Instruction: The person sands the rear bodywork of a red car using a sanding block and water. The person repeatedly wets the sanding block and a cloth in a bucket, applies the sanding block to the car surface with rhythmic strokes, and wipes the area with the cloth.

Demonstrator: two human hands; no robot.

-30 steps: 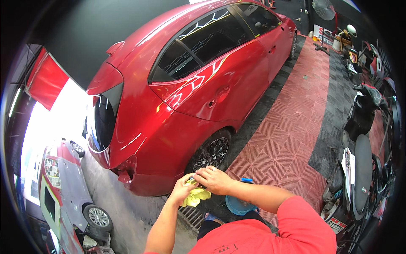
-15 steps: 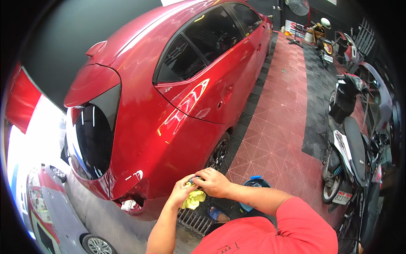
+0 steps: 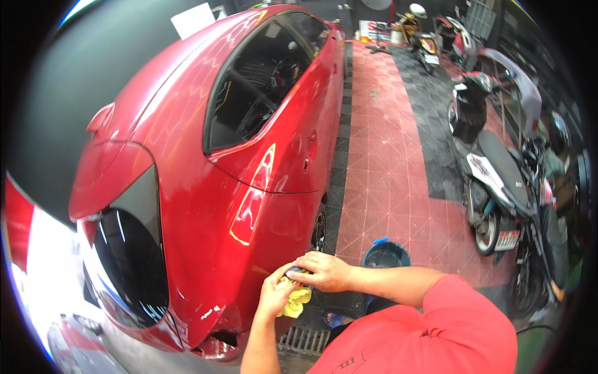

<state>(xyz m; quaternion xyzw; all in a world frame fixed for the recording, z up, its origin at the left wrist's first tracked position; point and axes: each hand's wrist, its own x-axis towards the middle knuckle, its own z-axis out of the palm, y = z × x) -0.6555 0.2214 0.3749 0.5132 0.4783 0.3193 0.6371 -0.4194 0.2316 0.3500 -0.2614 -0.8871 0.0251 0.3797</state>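
While the left hand [image 3: 274, 294], fingers closed, pinches the yellow cloth [image 3: 297, 303] and the right hand [image 3: 326, 273], fingers bent, grips a small dark object [image 3: 297, 272] near the red car [image 3: 193, 212], steady pressure without bunching works best.

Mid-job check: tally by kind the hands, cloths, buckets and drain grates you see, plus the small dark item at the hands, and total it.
Left hand and right hand: 2
Yellow cloth: 1
Small dark item: 1
Bucket: 1
Drain grate: 1
Total: 6
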